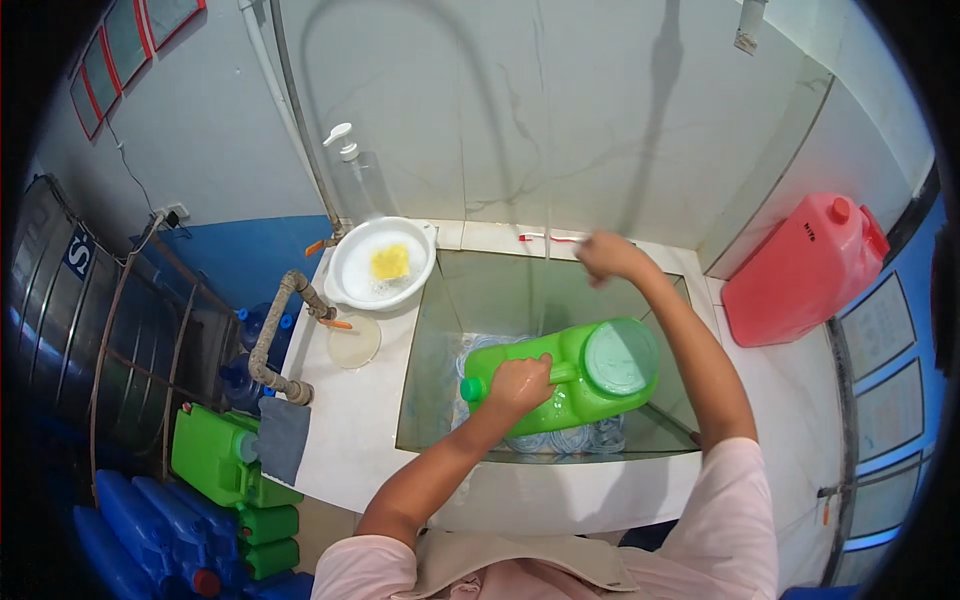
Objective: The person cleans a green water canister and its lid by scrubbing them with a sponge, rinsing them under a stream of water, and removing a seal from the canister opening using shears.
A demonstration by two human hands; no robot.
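The left hand [518, 384] was clenched around the handle of a green plastic jug [570, 375], which lay tilted on its side over the deep tiled sink [440, 330], its small green cap pointing left and its round pale lid facing up. Under the jug, at the bottom of the sink, sat a clear bluish container [560, 438], only partly visible. The right hand [608, 256] was raised at the back rim of the sink, its fingers curled as if gripping something, but what it held could not be made out; a thin stream of water [547, 270] fell just to its left. A red-and-white toothbrush [550, 237] lay on the ledge close by. On the white counter to the left stood a white basin [383, 263] with a yellow sponge [391, 262] in it, a clear pump bottle [362, 180] behind it and a small round lid [354, 341] in front. A red jerrycan [805, 270] rested on the right ledge, and more green jugs [235, 470] were stacked on the floor at the left.
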